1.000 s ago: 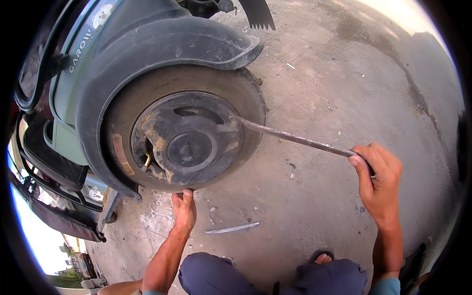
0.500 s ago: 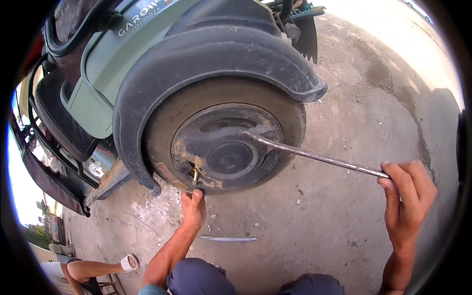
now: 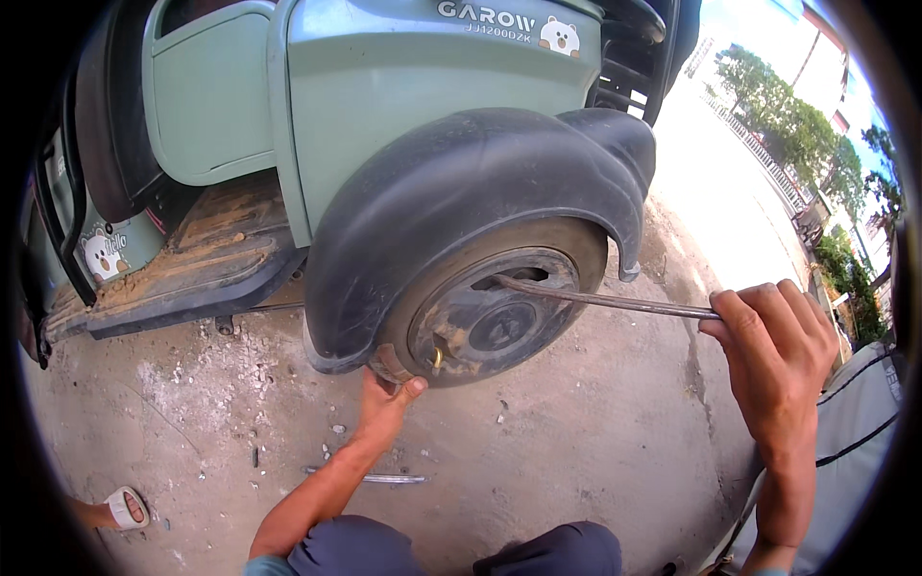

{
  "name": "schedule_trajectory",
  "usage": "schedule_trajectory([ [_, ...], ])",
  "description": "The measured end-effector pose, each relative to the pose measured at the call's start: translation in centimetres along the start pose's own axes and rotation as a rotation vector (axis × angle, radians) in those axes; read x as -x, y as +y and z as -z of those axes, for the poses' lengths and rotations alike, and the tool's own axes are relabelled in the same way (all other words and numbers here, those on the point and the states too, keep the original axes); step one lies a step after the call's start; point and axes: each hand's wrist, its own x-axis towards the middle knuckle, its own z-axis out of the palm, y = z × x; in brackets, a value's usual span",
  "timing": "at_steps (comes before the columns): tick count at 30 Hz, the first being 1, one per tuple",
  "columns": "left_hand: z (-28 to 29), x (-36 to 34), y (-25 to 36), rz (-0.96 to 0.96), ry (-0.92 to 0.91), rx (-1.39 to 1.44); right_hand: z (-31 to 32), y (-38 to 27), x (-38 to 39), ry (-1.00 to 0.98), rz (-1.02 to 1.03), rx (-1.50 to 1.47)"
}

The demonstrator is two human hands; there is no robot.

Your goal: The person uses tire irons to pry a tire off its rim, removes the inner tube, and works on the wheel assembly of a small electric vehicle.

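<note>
A: Progress on wheel?
B: Looks early: mounted under black fender, tyre still on, bent tip of bar at wheel's upper slot. Can't judge work remaining.
A: Hands?
B: Right hand, right of wheel: clenched round bar's outer end. Left hand: grasping tyre's lower-left edge, grip partly hidden.
A: Materials?
B: Scuffed, slim, metal-looking bar. Dusty rubber tyre; round dark hub, tan smears around. Curved brass-coloured valve stem, wheel's lower left. Thin rod below wheel on gritty ground.
</note>
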Motion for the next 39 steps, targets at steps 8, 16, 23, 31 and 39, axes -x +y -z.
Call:
schedule_trajectory([
  [8,-0.8,0.2,1.2,-0.024,-0.040,0.006,1.9,-1.6,-4.8,-0.107,0.155,0.090],
  [16,-0.7,0.6,2.8,-0.007,-0.038,-0.009,2.0,-2.8,-7.0,-0.037,0.312,0.113],
  [23,-1.5,0.3,1.4,-0.072,-0.031,0.024,0.7,0.4,-12.5,0.067,0.550,0.014],
  [31,-1.2,0.0,1.1,-0.053,-0.046,0.089,-0.6,1.6,-14.9,0.139,0.691,-0.024],
  [39,-1.5,0.5,1.5,-0.057,-0.016,0.086,-1.4,1.1,-17.8,0.179,0.729,0.010],
])
